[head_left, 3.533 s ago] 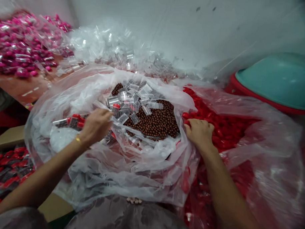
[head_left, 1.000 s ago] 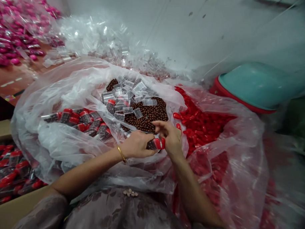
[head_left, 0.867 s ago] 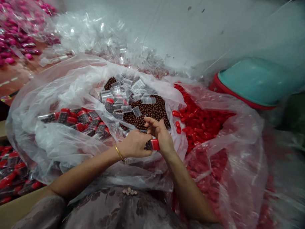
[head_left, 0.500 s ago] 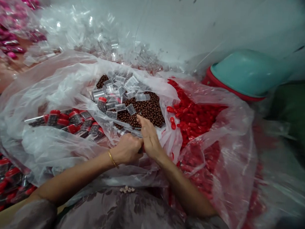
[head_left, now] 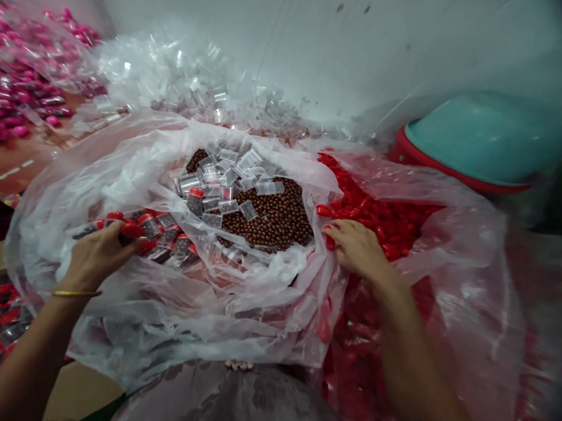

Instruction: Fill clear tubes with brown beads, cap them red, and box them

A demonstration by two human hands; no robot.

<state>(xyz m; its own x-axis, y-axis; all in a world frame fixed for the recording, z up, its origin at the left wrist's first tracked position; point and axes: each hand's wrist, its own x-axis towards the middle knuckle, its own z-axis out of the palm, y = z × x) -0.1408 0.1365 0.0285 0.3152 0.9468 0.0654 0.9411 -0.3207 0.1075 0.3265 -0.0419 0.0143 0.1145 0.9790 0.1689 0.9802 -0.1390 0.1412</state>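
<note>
My left hand point(head_left: 97, 253), with a gold bracelet at the wrist, holds a red-capped container point(head_left: 131, 231) between thumb and fingers over the filled red-capped containers point(head_left: 169, 234) on the left. My right hand point(head_left: 356, 245) has its fingers closed around a red cap point(head_left: 330, 242) at the near left edge of the red cap pile point(head_left: 391, 223). Between the hands, brown beads point(head_left: 281, 216) lie in a white plastic bag point(head_left: 255, 283), with several clear empty containers point(head_left: 227, 178) on top. One red-capped container point(head_left: 195, 201) rests among the clear ones.
Clear containers point(head_left: 166, 65) are heaped at the back by the wall. Pink-capped containers point(head_left: 27, 97) lie at the far left. A teal basin point(head_left: 477, 140) sits on a red one point(head_left: 405, 150) at the back right. More red-capped containers point(head_left: 1, 311) lie lower left.
My hands have parted from the middle. The left moved to the filled containers, the right to the red caps. The view has shifted slightly.
</note>
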